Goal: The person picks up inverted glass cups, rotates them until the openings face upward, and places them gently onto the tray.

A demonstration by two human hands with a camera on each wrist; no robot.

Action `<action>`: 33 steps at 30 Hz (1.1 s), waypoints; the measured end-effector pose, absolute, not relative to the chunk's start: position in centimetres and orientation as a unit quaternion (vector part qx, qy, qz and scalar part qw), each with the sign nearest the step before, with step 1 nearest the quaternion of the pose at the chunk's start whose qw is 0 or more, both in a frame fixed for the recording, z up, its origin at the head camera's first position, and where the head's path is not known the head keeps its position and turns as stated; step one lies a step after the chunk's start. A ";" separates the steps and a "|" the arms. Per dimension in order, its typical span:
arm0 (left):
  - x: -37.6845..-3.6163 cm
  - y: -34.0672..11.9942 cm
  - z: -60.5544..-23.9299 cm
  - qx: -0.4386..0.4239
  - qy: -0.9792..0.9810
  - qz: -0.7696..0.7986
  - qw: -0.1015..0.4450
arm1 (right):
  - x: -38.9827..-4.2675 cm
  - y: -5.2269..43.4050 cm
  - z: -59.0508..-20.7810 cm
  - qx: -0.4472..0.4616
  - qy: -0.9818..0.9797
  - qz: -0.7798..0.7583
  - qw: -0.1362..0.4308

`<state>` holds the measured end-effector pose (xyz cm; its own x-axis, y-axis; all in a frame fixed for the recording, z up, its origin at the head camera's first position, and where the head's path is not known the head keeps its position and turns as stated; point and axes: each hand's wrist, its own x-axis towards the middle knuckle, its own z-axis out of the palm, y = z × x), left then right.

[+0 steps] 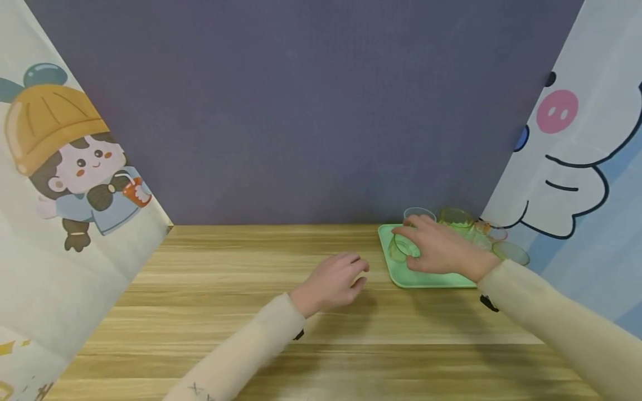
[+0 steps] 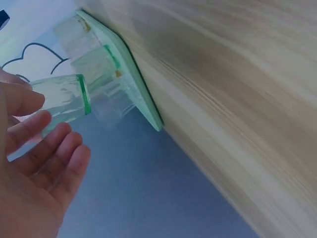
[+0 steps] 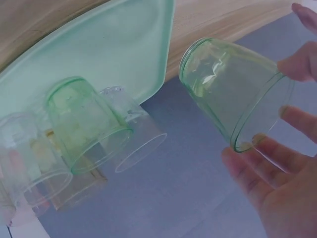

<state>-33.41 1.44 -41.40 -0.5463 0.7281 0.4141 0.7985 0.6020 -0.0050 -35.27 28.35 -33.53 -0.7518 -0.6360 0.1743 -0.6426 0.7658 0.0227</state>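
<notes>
My right hand (image 1: 408,245) grips a green-tinted glass (image 1: 400,249) by its side, over the left part of a mint green tray (image 1: 431,279). In the right wrist view the fingers (image 3: 292,119) curl round the glass (image 3: 228,89) near its rim, and its base hangs a little off the tray (image 3: 109,44). My left hand (image 1: 358,273) rests on the wooden table (image 1: 225,289) just left of the tray, fingers loosely curled and holding nothing. From the left wrist, the left hand (image 2: 54,144) shows relaxed, with the held glass (image 2: 62,101) beyond it.
Several more glasses stand upside down on the tray: a greenish one (image 1: 456,218), a clear one (image 1: 418,214), others at the right edge (image 1: 509,252). A purple backdrop (image 1: 311,111) closes the back. Cartoon-printed cloths hang at the left (image 1: 75,167) and right (image 1: 577,167).
</notes>
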 end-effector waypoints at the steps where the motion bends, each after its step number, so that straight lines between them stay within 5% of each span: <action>1: -33.5 1.6 -41.4 -0.439 -0.874 -0.086 0.191 | -35.4 28.4 -33.6 0.340 -0.936 0.019 0.088; 33: -32.1 5.4 -43.3 -0.500 -0.851 0.025 0.158 | -33.7 27.1 -37.7 0.206 -0.975 0.063 0.056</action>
